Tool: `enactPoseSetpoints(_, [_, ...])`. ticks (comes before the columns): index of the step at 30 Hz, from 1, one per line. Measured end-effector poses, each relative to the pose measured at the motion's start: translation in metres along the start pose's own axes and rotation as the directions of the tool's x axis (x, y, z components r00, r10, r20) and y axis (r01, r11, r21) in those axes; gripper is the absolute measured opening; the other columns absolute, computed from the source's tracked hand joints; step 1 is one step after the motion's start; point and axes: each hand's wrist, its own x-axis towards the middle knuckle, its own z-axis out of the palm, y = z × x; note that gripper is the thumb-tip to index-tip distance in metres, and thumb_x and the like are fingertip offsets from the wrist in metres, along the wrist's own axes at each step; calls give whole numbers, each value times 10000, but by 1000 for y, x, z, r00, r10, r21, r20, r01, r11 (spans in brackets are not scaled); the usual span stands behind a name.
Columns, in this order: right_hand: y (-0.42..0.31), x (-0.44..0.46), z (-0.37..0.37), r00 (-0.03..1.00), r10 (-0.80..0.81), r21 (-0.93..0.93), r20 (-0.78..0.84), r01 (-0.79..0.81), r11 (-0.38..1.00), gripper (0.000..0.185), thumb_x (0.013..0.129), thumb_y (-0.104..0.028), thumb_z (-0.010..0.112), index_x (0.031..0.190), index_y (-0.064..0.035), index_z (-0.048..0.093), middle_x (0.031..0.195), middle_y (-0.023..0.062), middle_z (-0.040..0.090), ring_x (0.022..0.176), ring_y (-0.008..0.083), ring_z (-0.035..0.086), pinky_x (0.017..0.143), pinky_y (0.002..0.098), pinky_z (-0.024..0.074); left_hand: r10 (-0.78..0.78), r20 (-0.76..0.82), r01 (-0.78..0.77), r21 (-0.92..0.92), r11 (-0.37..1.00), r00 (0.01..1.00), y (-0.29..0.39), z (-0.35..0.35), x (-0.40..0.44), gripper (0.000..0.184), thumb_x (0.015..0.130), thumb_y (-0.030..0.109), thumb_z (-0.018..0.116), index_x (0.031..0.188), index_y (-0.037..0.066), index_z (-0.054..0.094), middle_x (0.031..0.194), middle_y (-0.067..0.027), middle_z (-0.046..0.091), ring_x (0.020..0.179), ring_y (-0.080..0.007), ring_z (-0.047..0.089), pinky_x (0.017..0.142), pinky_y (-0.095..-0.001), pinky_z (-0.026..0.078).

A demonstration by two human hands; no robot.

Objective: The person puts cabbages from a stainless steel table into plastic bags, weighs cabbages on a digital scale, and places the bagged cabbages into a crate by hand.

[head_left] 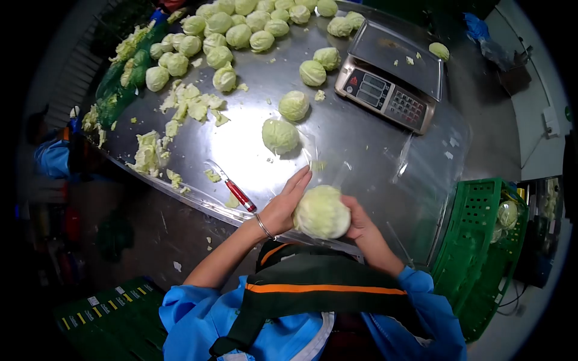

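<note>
A pale green cabbage (322, 213) is between my two hands at the near edge of the metal table. My left hand (288, 203), with a bangle at the wrist, presses its left side, fingers stretched forward. On the opposite side my right hand (360, 221) grips it, with some fingers hidden behind it. Clear plastic film (343, 171) lies just beyond the cabbage; whether it wraps it I cannot tell. A knife with a red handle (241, 195) rests left of my left hand. Two more cabbages, the nearer one (280, 136), sit ahead of my hands.
Several cabbages (239, 36) crowd the table's far left, with trimmed leaves (192, 102) nearer. A weighing scale (385, 90) stands at the back right, and plastic sheets (433, 147) lie below it. Green crates (469, 240) flank the table on the right. Another person's blue sleeve (53, 159) shows at left.
</note>
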Motion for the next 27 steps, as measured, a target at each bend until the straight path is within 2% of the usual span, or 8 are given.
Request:
enactPoseSetpoints(5, [19, 31, 26, 992, 70, 257, -103, -42, 965, 523, 854, -368, 547, 1307, -160, 389, 1321, 67, 411, 1211, 288, 405, 926, 602, 335, -182, 57, 176, 101, 979, 982, 2, -7, -29, 797, 635, -151, 472, 1376, 8, 224, 1458, -134, 177, 1183, -363, 421, 861, -343, 465])
enactPoseSetpoints(9, [47, 53, 23, 960, -73, 59, -270, 92, 994, 532, 838, -315, 590, 1282, -111, 381, 1209, 74, 421, 1117, 278, 399, 904, 552, 327, -50, -206, 94, 211, 973, 977, -5, 14, -37, 766, 624, -117, 520, 1349, 33, 320, 1431, -89, 281, 1038, -303, 537, 757, -338, 495])
enactPoseSetpoints(10, [51, 56, 24, 896, -341, -308, -285, 251, 918, 553, 826, -299, 603, 1282, -86, 374, 1215, 91, 416, 1129, 283, 385, 912, 536, 328, -13, -250, 75, 240, 968, 968, -11, 20, -39, 755, 623, -107, 534, 1339, 38, 343, 1424, -90, 300, 1014, -292, 551, 750, -338, 495])
enactPoseSetpoints(13, [45, 52, 39, 507, -836, -972, 210, 205, -120, 643, 770, -214, 654, 1284, 18, 345, 1248, 190, 377, 1187, 320, 329, 955, 430, 330, 46, -465, 81, 251, 965, 884, -42, 44, -61, 604, 648, -69, 572, 1231, 39, 455, 1296, -144, 417, 867, -287, 570, 705, -322, 493])
enactPoseSetpoints(16, [38, 70, 42, 452, -842, -876, 296, -223, -428, 610, 767, -165, 629, 1289, -1, 361, 1224, 201, 411, 1087, 325, 447, 901, 352, 391, -46, -738, 268, 186, 945, 673, -51, 57, -69, 632, 703, -12, 609, 1278, 37, 351, 1228, -190, 364, 841, -277, 503, 708, -302, 460])
enactPoseSetpoints(19, [25, 94, 22, 686, -718, -993, 119, 81, -87, 540, 772, -156, 602, 1246, -6, 392, 1055, 193, 528, 868, 298, 563, 758, 335, 455, -381, -799, 544, -81, 835, 465, -56, 60, -66, 787, 764, 92, 620, 1372, 11, 126, 1159, -198, 413, 818, -247, 501, 688, -291, 440])
enactPoseSetpoints(22, [15, 113, 10, 749, -651, -988, 121, 31, -149, 408, 783, -140, 575, 1155, -17, 464, 853, 156, 588, 695, 273, 585, 627, 352, 463, -752, -502, 501, -561, 659, 427, -65, 57, -70, 733, 824, 112, 561, 1382, -10, 102, 921, -179, 540, 733, -279, 558, 710, -367, 454])
enactPoseSetpoints(27, [6, 112, 52, 663, -748, -999, 19, 48, 17, 150, 819, -123, 552, 919, -12, 558, 716, 126, 576, 645, 248, 571, 603, 369, 450, -650, -527, 501, -415, 759, 548, -68, 14, -50, 451, 922, 189, 446, 1353, 121, 330, 540, -153, 545, 468, -301, 563, 447, -388, 420])
